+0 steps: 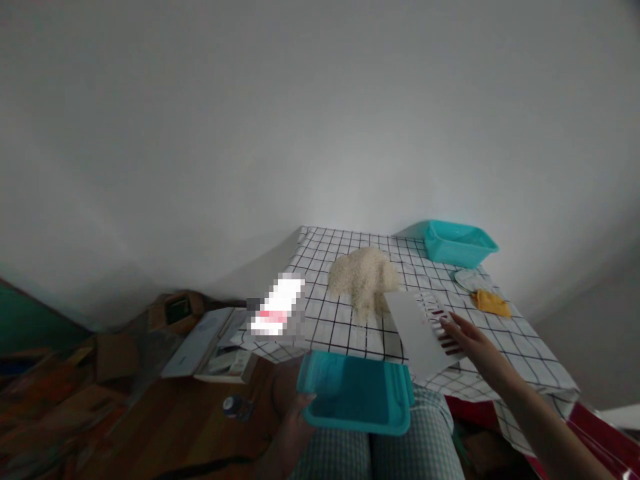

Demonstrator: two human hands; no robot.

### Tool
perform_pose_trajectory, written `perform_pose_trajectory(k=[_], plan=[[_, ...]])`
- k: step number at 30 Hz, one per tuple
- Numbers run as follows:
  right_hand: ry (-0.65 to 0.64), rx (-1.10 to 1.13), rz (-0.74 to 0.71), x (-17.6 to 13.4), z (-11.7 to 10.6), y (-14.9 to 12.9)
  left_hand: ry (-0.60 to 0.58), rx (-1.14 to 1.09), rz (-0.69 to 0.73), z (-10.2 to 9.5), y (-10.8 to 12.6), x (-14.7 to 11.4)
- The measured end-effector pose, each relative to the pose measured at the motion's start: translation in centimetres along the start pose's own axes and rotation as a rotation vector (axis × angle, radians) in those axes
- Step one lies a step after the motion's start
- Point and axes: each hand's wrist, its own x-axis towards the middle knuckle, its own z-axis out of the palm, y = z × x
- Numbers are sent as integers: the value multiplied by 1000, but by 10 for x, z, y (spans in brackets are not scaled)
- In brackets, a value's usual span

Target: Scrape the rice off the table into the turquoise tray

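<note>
A pale wall is filling most of the head view, and below it a checked table (500, 347) is carrying a rice pile (364, 279). The left hand (294, 415) is gripping a teal tub (356, 395) just below the near edge, under the pile, placed as if to catch grains. The right hand (475, 347) is holding a white card (420, 330) upright beside the pile, like a scraper. A second tub (459, 243) is sitting beyond the pile.

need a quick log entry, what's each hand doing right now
Left hand: closed on the rim of the teal tray.
Right hand: holding the white card by the rice.
</note>
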Motion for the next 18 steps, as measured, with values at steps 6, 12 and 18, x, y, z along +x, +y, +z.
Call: perform_pose_trajectory(k=[6,12,18], plan=[[-58,-13,8,3,13,9,-78,-154,-58,9,0,-2],[-17,-598,-173,18,9,15,-160,-185,-106,-5,0,6],[194,-1295,-571,30,32,-20,-82,-137,-37,0,0,8]])
